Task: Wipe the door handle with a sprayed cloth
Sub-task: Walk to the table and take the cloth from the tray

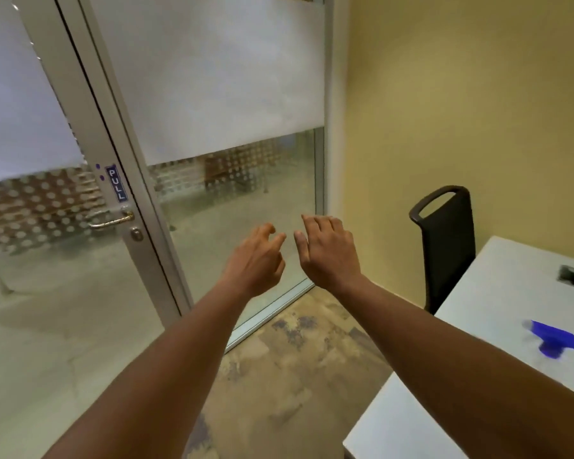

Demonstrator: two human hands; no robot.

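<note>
- Brass-coloured metal, slim and curved, the lever door handle [111, 222] sits on the grey aluminium-framed glass door [90, 137], well off to the left of both hands and a little above them.
- The lever's long axis runs roughly level across the door, from its pivot plate at the right out to a free end at the left; a round keyhole lock [136, 234] sits just below the pivot and a blue "PULL" sticker [116, 183] just above it.
- The left hand [257, 258] is the nearer of the two to the handle, with the door frame between them; judging from this, a reach leftward and slightly up by that arm looks the shortest path.
- The left hand is empty, its fingers loosely curled with thumb and forefinger apart, pinching nothing.
- The right hand [328, 251] hangs just beside it, palm down, fingers spread and slightly bent, also empty; the two hands are close but not touching.
- No cloth is visible in either hand or elsewhere in view.
- A blue plastic spray-bottle head [557, 339], blurred, shows well behind and to the right of the right hand on the white table [478, 326], beside a black chair [444, 246]; it appears the task's wiping step has not yet begun.
</note>
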